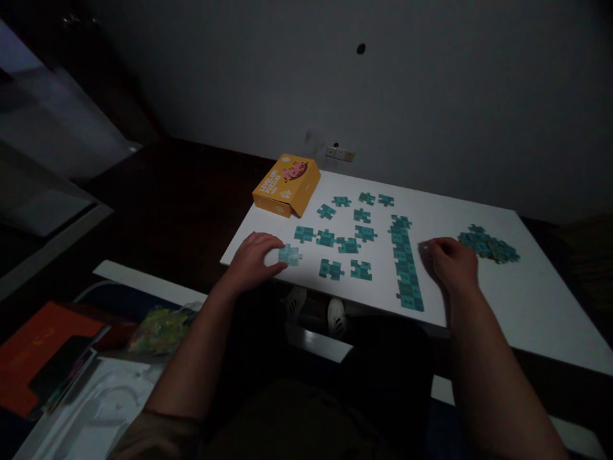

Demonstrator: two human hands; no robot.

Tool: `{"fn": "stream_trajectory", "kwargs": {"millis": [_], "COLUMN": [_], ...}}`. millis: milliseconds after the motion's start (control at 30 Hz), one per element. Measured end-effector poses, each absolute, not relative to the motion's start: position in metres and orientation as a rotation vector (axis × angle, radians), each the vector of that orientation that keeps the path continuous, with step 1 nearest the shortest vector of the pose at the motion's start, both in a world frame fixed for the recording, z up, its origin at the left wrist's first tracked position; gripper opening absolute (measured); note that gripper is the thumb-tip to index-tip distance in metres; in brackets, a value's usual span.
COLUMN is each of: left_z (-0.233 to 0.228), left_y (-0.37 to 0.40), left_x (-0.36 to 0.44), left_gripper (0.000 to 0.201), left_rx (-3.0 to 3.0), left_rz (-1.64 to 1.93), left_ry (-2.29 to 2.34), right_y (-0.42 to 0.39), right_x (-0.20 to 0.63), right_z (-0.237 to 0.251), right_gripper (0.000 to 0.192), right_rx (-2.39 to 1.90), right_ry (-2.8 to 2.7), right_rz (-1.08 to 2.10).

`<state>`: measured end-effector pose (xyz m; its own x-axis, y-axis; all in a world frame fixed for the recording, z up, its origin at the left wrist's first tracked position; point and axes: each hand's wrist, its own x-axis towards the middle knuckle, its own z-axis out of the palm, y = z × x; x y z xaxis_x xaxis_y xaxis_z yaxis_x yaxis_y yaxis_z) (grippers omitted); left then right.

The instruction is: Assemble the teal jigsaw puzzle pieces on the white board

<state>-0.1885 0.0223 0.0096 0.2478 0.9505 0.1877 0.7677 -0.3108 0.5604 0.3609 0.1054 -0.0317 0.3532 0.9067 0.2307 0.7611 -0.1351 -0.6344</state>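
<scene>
Puzzle piece (290,255), pale teal, is lying flat on the white desk (502,300) left of centre in the frame, and the left hand (253,259) is resting on the desk beside it, its fingers (276,246) curled loosely around the piece's left edge and touching it without lifting it. The right hand (453,262) is lying palm down right of centre, fingers bent and close together; whether they are gripping anything I cannot tell. It is sitting just beside a joined strip of pieces (406,268) that is running down toward the near edge of the desk. Between the two hands, loose teal pieces (347,245) are lying spread out, well apart from one another. A small heap of pieces (488,246) is sitting to the right of the right hand. At the desk's far left corner, a yellow puzzle box (287,185) is standing closed, so its contents are not showing. Lower left in the frame, off the desk, an orange folder (33,348) and papers are lying in the dimness.
</scene>
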Motion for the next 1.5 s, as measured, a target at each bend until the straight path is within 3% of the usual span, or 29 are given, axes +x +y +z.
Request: {"fn": "stream_trajectory", "kwargs": {"millis": [367,600,733,833,1000,1300,1500], "left_z": [0.004,0.005,0.008,0.006,0.0,-0.004,-0.005], "left_y": [0.021,0.026,0.017,0.01,0.016,0.034,0.031], "left_x": [-0.19,-0.202,-0.152,-0.086,-0.002,0.009,0.01], "left_gripper": [0.037,0.052,0.052,0.044,0.06,0.062,0.063], "left_rx": [2.156,2.151,2.298,2.488,2.58,2.575,2.652], "left_rz": [0.784,0.691,0.82,0.653,0.416,0.334,0.321], "left_ry": [1.614,1.699,1.651,1.425,1.382,1.429,1.458], "right_y": [0.101,0.097,0.099,0.1,0.102,0.084,0.111], "right_x": [0.35,0.341,0.343,0.345,0.346,0.323,0.329], "right_z": [-0.022,-0.014,-0.015,-0.017,-0.019,-0.019,-0.007], "right_gripper": [0.021,0.027,0.025,0.024,0.029,0.065,0.054], "right_rx": [-1.907,-1.86,-1.797,-1.763,-1.741,-1.547,-1.543], "right_ry": [-1.362,-1.391,-1.433,-1.455,-1.519,-2.169,-2.177], "right_rz": [0.365,0.399,0.389,0.399,0.391,0.269,0.218]}}
